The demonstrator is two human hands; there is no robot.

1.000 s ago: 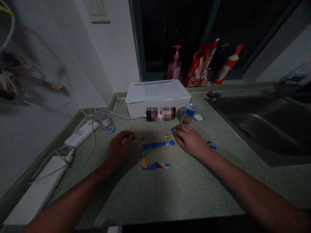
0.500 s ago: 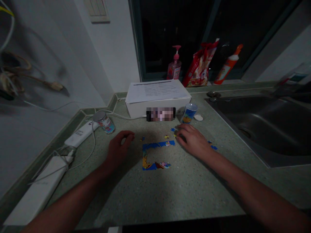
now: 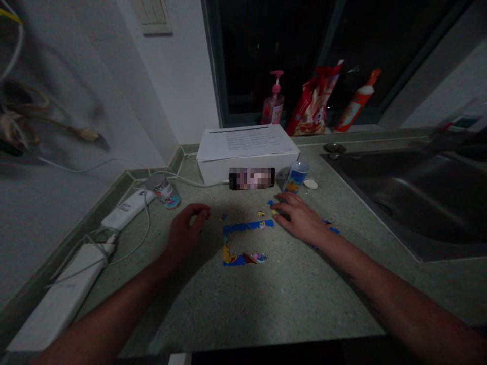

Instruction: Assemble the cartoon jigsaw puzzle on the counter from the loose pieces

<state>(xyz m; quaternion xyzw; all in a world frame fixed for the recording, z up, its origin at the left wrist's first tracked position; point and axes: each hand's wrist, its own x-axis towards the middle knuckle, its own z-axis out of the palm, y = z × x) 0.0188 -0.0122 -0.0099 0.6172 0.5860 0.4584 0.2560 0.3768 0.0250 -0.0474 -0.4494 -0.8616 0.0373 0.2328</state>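
A partly joined jigsaw puzzle lies flat on the counter, its blue and yellow pieces forming a top row, a left side and a bottom row. To its left, my left hand rests with thumb and fingertips pinched together; whatever may be between them is hidden. My right hand is at the upper right of the puzzle, fingers apart, with the fingertips at a yellow puzzle piece. Close by lie a blue piece and another yellow piece. A small loose piece sits above the top left corner. More pieces are partly hidden behind my right wrist.
A blue printed can stands beside a round white lid. A phone leans on a white box. At left are a lidded jar and power strips with cables; a sink is at right.
My right hand has shifted slightly left and up, its fingers spreading a little more near the yellow piece. The left hand and the joined puzzle look unchanged.
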